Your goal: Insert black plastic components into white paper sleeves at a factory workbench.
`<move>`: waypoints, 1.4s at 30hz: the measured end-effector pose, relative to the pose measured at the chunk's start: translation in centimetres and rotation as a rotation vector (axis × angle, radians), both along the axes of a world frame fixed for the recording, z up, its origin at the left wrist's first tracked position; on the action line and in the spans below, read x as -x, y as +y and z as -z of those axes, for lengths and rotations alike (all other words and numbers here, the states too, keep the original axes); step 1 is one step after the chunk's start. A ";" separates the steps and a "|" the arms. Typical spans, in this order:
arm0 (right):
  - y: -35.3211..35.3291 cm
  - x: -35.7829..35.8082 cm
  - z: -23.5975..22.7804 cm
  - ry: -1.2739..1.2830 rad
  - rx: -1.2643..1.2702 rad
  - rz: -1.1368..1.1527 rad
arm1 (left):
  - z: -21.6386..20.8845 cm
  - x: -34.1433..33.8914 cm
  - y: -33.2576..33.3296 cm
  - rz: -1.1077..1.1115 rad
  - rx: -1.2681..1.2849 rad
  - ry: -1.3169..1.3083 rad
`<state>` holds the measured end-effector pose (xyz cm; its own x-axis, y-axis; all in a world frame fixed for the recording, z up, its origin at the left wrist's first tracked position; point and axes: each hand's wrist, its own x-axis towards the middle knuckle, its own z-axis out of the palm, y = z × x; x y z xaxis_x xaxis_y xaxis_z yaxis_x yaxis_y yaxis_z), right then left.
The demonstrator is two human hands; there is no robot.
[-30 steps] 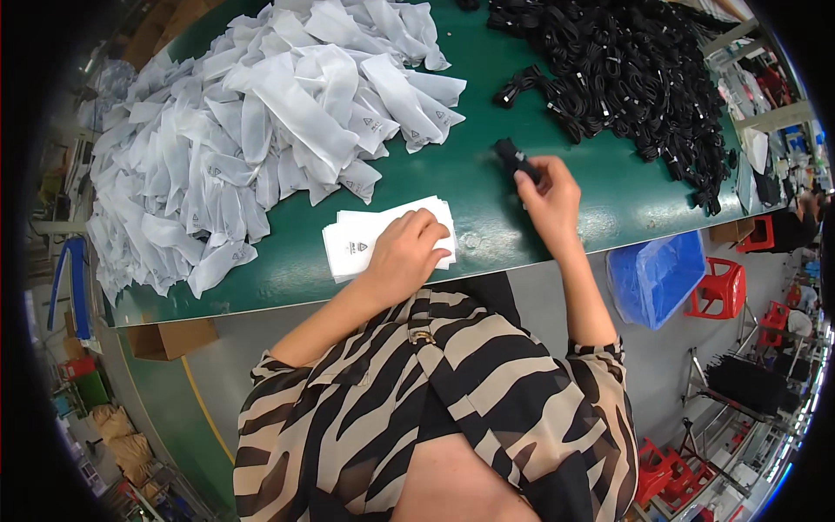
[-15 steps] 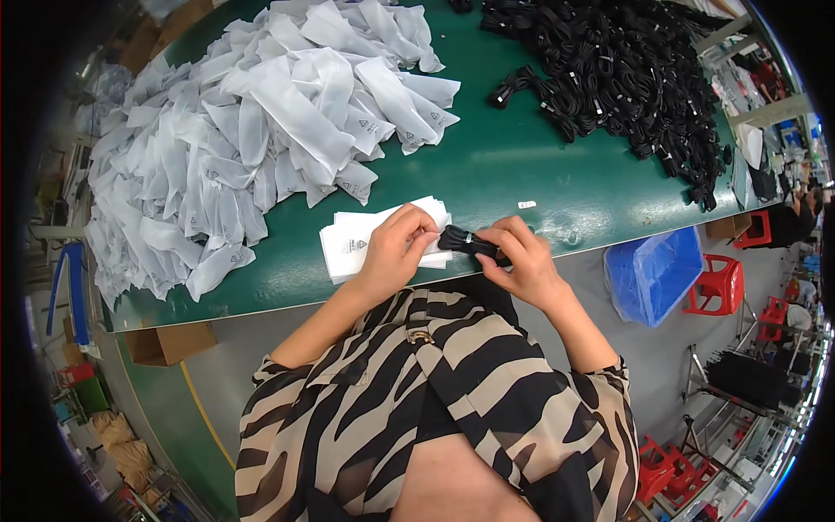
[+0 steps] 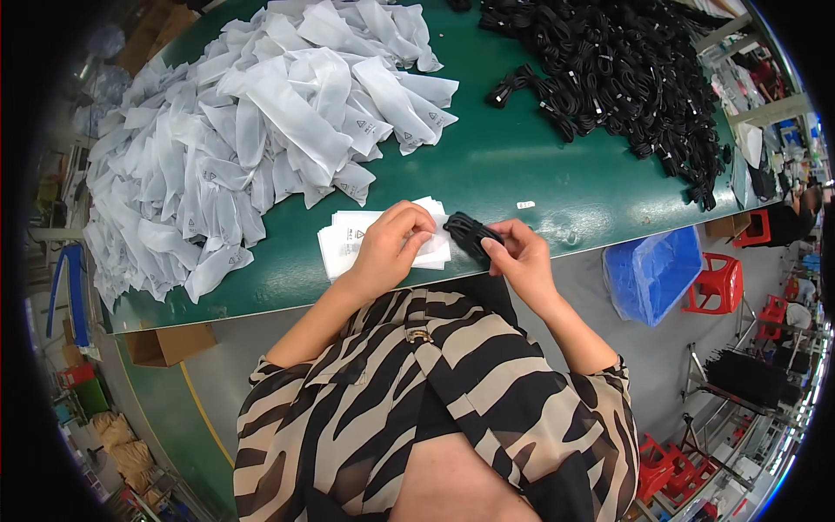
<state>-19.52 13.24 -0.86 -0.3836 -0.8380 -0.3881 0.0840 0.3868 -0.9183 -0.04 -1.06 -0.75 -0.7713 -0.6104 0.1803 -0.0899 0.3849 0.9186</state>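
A stack of flat white plastic bags [image 3: 341, 246] lies near the table's front edge. My left hand [image 3: 389, 245] rests on it, thumb and fingertips pinched at the right end of the top bag. Just right of that end is a coiled black cable [image 3: 467, 231], folded into a bundle. My right hand [image 3: 524, 258] grips the cable's near end between thumb and fingers. The bundle's far end points up and left, close to the bag's edge; I cannot tell whether they touch.
Filled whitish bags [image 3: 287, 113] form a large heap on the left of the green table [image 3: 487, 165]. Black cable bundles [image 3: 600, 70] are piled at the far right. A lined blue bin [image 3: 654, 274] and a red stool [image 3: 720, 287] stand beyond the right front edge.
The cable bundle has turned in my right hand, so its far end now tips farther up and away. My right hand has shifted slightly right; my left hand stays nearly in place.
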 end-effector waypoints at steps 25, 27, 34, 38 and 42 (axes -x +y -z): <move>0.2 -1.1 0.7 0.141 0.150 -0.036 | -0.3 1.0 1.1 -0.012 0.244 0.074; -0.1 -0.6 0.5 0.173 0.142 -0.089 | -0.7 1.1 1.0 0.011 0.300 0.071; -2.1 0.2 -0.3 0.809 0.802 -0.335 | -1.6 1.6 0.4 0.023 0.110 0.081; -4.4 0.3 -1.8 0.596 0.838 -0.099 | -1.7 2.0 -1.9 0.013 -0.151 0.248; -11.5 6.1 -1.5 1.002 0.603 0.205 | -6.4 2.4 -7.3 -0.063 -0.489 0.475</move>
